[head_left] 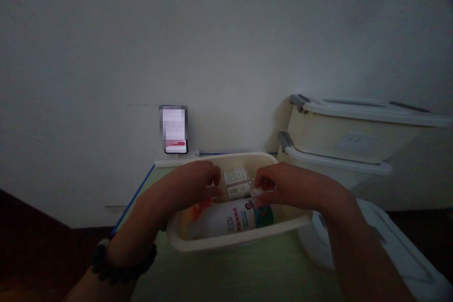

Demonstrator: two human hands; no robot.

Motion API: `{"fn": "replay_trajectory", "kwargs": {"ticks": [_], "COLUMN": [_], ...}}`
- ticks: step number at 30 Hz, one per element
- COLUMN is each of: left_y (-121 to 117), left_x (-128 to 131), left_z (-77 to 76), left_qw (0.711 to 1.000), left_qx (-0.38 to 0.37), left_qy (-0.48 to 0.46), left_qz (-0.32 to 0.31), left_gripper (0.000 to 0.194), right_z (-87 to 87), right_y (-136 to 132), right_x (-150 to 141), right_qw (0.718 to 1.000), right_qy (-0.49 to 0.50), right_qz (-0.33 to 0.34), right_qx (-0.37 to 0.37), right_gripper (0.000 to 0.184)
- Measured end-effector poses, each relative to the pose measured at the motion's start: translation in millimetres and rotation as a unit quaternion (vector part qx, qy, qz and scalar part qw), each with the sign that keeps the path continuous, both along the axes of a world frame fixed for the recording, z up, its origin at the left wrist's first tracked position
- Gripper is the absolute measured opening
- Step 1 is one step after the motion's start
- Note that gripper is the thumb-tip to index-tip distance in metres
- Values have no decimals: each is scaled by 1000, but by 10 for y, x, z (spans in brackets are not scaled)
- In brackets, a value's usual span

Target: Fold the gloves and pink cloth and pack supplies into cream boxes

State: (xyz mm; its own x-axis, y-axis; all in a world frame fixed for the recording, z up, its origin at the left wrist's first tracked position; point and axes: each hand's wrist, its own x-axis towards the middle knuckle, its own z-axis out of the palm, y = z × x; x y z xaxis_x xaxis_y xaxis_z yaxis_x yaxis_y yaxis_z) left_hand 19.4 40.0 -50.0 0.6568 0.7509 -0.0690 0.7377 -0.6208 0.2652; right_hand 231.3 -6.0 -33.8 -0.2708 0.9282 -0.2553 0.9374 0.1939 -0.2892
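Observation:
Both my hands reach into a cream plastic tub (226,241) on the table. My left hand (193,184) has its fingers curled at the left side of a small white box (236,175), touching it. My right hand (283,184) is closed in a pinch on a small whitish item (257,192) next to a second small box (239,191). A large white bottle with red and green print (231,217) lies on its side in the tub, below the boxes. The scene is dim.
A phone (174,130) stands on a white stand against the wall behind the tub. Two stacked cream storage bins with grey latches (339,137) stand at the right, with a white lid (389,250) below them. Blue tape (136,193) lines the table's left edge.

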Motion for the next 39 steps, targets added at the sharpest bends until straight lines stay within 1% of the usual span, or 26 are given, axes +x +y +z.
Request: {"fn": "replay_trajectory", "kwargs": {"ticks": [4, 6, 9, 12, 14, 16, 19, 21, 23, 24, 25, 26, 27, 28, 30, 32, 35, 37, 39], "left_y": [16, 41, 76, 58, 13, -32, -53, -23, 34, 67, 102, 134, 161, 181, 196, 181, 147, 140, 147], "left_x": [80, 91, 71, 73, 105, 142, 156, 120, 49, 5, -41, -86, -125, -156, -187, -181, -143, -126, -124], "left_z": [-64, -107, -142, -102, -50, -8, 12, 5, -3, -8, -14, -24, -39, -61, -118, -176, -217, -211, -196], "left_qw": [998, 998, 998, 997, 998, 998, 997, 996, 994, 992, 988, 985, 983, 985, 989, 989, 989, 990, 989], "left_qx": [-1, 6, -5, -39, -32, -5, 31, 47, 70, 92, 117, 144, 162, 162, 135, 119, 121, 121, 125], "left_qy": [20, 32, 15, -5, -18, -31, -35, -37, -49, -61, -72, -75, -73, -62, -25, -3, -17, -36, -53], "left_qz": [-54, -57, -62, -65, -51, -45, -65, -67, -63, -65, -67, -63, -46, -14, 51, 83, 80, 69, 62], "left_gripper": [11, 10, 12, 15, 22, 29, 31, 32, 31, 31, 31, 32, 35, 40, 52, 58, 57, 55, 54], "right_z": [-2, 4, 7, -14, -41, -73, -119, -143, -170, -191, -220, -259, -310, -372, -519, -665, -803, -830, -821], "right_y": [16, 12, -13, -65, -121, -190, -287, -332, -370, -391, -417, -449, -489, -534, -630, -711, -755, -739, -714], "right_x": [-42, -84, -131, -116, -66, 18, 205, 360, 525, 608, 688, 766, 839, 906, 1019, 1099, 1159, 1175, 1192], "right_qw": [1000, 999, 998, 998, 997, 993, 972, 953, 944, 945, 951, 959, 964, 969, 976, 977, 969, 968, 971], "right_qy": [-31, -46, -56, -45, -36, -12, 45, 72, 75, 62, 35, -7, -34, -53, -92, -132, -176, -187, -183], "right_qz": [-1, -8, -8, 8, 26, 53, 82, 70, 36, 9, -24, -58, -77, -88, -101, -119, -142, -142, -129], "right_qx": [-7, 7, 32, 52, 63, 104, 217, 284, 319, 320, 306, 277, 251, 227, 168, 121, 95, 87, 81], "right_gripper": [17, 16, 16, 20, 22, 26, 29, 29, 32, 33, 34, 35, 35, 34, 32, 33, 28, 24, 26]}}
